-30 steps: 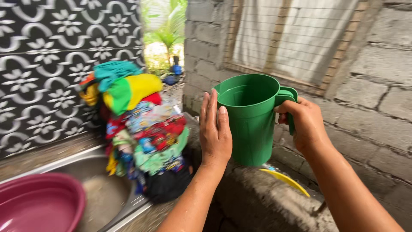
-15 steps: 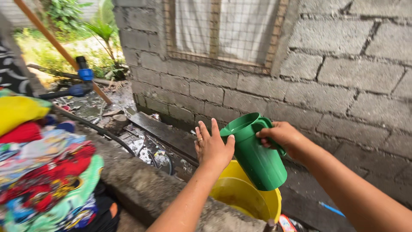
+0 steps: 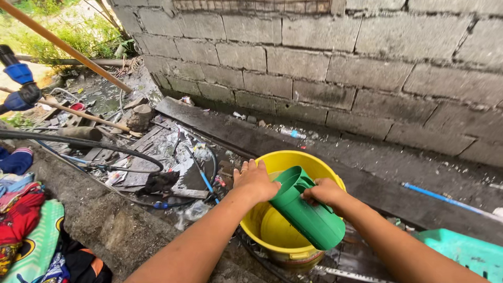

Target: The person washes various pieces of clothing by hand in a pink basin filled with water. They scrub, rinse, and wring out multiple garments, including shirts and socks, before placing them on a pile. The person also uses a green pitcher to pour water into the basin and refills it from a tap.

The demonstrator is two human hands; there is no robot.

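Observation:
A green plastic pitcher (image 3: 308,216) is tipped mouth-down over a yellow bucket (image 3: 287,160) on the ground below a concrete ledge. My right hand (image 3: 324,192) grips the pitcher by its handle side. My left hand (image 3: 254,181) lies flat against the pitcher's rim with fingers spread. The bucket's inside shows yellow beneath the pitcher.
A grey block wall (image 3: 335,68) rises behind. Hoses, wood scraps and litter (image 3: 157,152) cover the wet ground at left. Piled colourful clothes (image 3: 26,220) sit on the ledge at lower left. A teal basin (image 3: 463,254) is at lower right, a blue pipe (image 3: 445,199) beyond it.
The view has swung from the clothes and sink down to the ground. Both hands carried the pitcher down and tipped it further over the yellow bucket.

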